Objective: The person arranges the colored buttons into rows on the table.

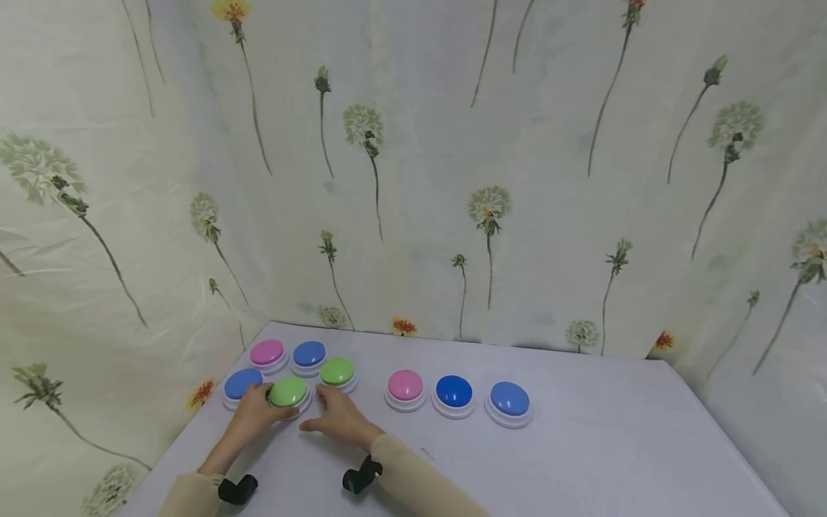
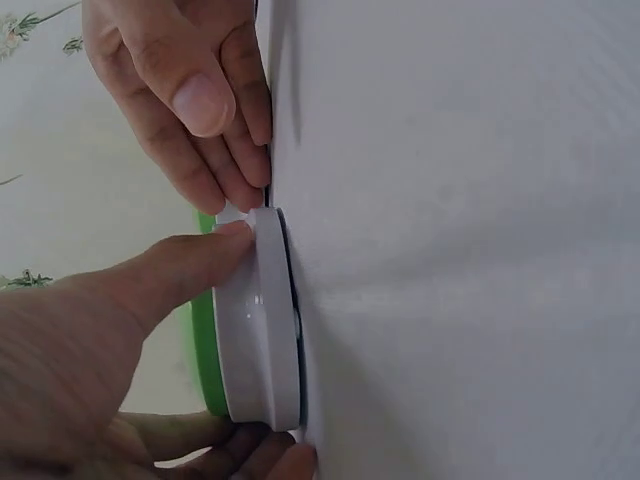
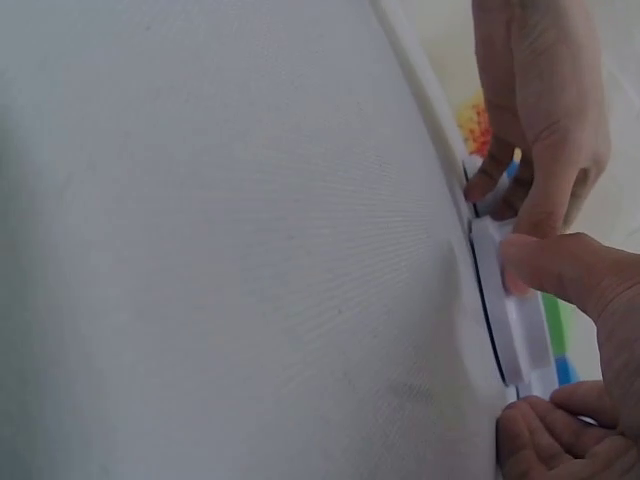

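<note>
My left hand grips a green push button by its round white base, thumb on one side and fingers on the other. That button stands upright on the table, in front of a second green button. My right hand is just right of the gripped button, thumb and fingers spread apart. In the left wrist view its relaxed fingers lie close by the base; I cannot tell whether they touch it. A blue button stands just left of the left hand.
Behind are a pink button and a blue button. To the right stand a pink button, a dark blue button and a lighter blue button in a row. Flower-printed curtains surround the white table.
</note>
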A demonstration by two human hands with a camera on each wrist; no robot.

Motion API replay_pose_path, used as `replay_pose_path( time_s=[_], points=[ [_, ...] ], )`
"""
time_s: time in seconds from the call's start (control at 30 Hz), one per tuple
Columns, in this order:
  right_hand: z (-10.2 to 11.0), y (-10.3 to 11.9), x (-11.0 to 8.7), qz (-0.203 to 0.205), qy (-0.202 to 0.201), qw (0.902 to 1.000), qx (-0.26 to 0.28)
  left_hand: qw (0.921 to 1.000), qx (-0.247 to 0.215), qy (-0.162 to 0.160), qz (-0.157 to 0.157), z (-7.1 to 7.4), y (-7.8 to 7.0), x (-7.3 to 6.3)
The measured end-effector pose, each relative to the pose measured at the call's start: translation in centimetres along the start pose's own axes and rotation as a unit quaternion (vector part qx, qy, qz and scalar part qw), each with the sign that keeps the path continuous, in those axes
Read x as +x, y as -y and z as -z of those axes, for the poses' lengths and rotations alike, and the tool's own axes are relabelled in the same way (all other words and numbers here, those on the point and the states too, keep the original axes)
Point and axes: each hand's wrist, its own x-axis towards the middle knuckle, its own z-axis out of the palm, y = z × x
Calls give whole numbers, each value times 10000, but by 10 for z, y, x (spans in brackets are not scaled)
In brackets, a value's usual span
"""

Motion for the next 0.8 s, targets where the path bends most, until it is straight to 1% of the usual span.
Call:
replay_pose_path(
  time_s=[0.13, 0.2, 0.27, 0.4, 0.53, 0.7, 0.8],
  points=[
    [-1, 0, 1, 97, -12, 9998, -188, 9999, 97, 35, 19, 1, 2, 0],
    [-2, -1, 1, 70, 0, 9997, -243, 9999, 163, 34, -32, 2, 3, 0],
    [-2, -1, 1, 61, 7, 9997, -242, 9997, 194, 28, -151, 3, 5, -1],
    [-3, -1, 2, 81, 0, 9997, -248, 9985, 209, 79, -508, 6, 9, -3],
    [-4, -1, 1, 166, 2, 9992, -376, 9964, 58, 423, -738, 6, 12, -3],
    [-6, -2, 2, 231, -28, 9978, -620, 9912, -181, 847, -1000, 8, 16, -2],
    [-6, -2, 2, 240, -39, 9974, -676, 9880, -373, 1061, -1062, 10, 17, -1]
  ],
)
